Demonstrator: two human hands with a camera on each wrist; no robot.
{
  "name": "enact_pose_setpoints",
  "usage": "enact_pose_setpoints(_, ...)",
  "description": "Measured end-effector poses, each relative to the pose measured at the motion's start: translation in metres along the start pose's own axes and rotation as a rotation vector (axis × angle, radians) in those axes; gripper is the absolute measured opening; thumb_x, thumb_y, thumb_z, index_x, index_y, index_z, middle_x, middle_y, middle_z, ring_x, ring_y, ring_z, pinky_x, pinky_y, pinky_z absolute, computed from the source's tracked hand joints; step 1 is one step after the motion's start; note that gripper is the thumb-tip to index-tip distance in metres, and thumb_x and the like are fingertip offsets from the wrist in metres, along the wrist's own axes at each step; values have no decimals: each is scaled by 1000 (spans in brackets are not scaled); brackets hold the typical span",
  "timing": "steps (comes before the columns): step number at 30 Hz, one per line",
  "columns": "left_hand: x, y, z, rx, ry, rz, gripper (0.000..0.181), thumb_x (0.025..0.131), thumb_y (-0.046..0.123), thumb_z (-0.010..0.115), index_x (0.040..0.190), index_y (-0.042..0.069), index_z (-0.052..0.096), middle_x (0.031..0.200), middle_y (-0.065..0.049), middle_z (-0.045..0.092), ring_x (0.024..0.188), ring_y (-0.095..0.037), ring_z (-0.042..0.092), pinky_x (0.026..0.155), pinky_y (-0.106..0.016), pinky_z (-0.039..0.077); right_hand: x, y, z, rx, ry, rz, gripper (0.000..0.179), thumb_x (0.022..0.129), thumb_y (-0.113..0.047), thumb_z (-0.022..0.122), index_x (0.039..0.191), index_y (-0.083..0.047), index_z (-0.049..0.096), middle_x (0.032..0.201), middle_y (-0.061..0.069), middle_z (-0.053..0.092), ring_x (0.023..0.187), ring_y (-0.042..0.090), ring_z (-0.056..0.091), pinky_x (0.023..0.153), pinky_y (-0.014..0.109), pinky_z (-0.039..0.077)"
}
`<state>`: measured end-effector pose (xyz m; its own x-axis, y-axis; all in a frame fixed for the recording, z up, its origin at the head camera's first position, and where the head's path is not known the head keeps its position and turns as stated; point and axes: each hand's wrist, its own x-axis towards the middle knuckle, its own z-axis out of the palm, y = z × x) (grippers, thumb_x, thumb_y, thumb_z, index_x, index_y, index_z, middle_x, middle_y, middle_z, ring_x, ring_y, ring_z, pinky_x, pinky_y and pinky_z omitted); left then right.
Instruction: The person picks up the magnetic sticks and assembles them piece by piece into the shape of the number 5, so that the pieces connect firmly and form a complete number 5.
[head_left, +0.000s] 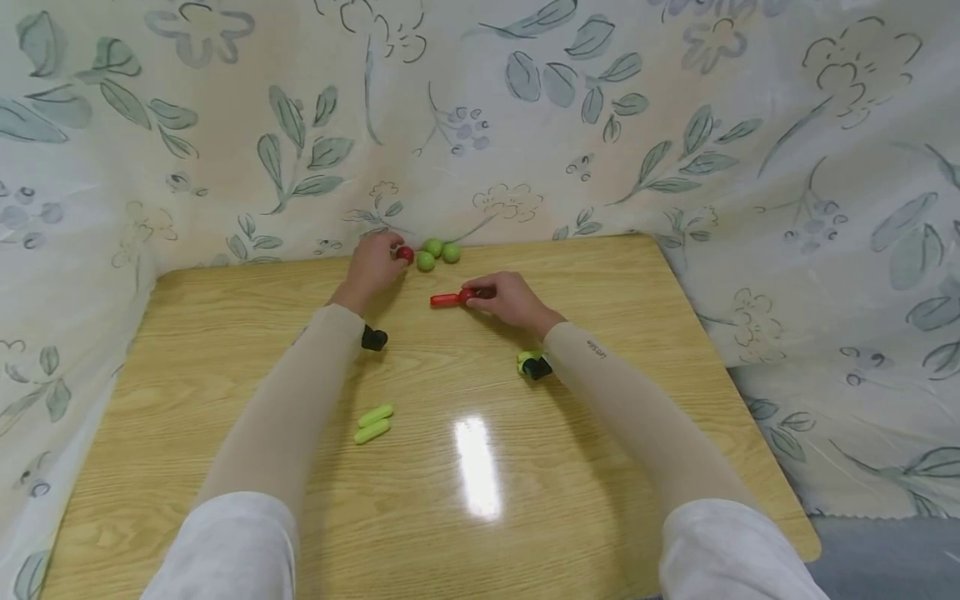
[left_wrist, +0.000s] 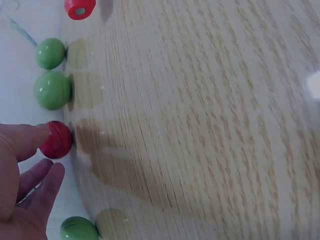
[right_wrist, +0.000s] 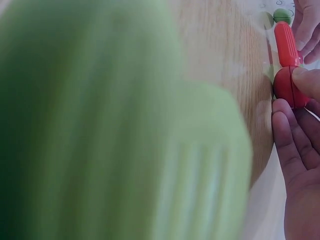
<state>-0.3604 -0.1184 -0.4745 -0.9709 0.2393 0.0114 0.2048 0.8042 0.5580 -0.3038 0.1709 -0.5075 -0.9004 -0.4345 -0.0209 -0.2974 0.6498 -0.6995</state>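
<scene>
At the table's far edge my left hand (head_left: 375,262) holds a red ball (head_left: 405,255) between thumb and fingers; the thumb lies on it in the left wrist view. My right hand (head_left: 512,300) pinches the round head (right_wrist: 290,87) of a red maraca, whose ribbed handle (head_left: 445,300) points left. Three green balls (head_left: 432,247) sit close together just right of the left hand. Two yellow-green handles (head_left: 375,416) lie side by side nearer the front. More yellow-green pieces (head_left: 528,357) sit under the right wrist, partly hidden by its camera, and fill much of the right wrist view, blurred.
The wooden table (head_left: 247,375) meets a flower-patterned cloth (head_left: 480,125) right behind the balls. The cloth also hangs along both sides. A bright light reflection (head_left: 477,467) lies on the table near the front.
</scene>
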Motion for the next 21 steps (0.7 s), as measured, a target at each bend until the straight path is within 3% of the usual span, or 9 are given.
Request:
enact_pose_setpoints(5, 0, 1, 0, 3, 13, 17, 33, 105, 10, 70, 135, -6, 68, 132, -24, 67, 119, -39, 60, 106, -52, 48, 1, -2, 0, 5, -1, -14, 38, 103, -25, 80, 137, -10, 76, 123, 4, 77, 107, 16, 69, 94, 35, 57)
enact_pose_setpoints(21, -4, 0, 2, 16, -3, 7, 30, 106, 10, 71, 134, -2, 69, 132, -23, 69, 126, -41, 60, 110, -54, 47, 0, -2, -1, 8, -11, 15, 40, 103, -25, 79, 140, -10, 75, 124, 6, 77, 108, 17, 68, 95, 34, 57)
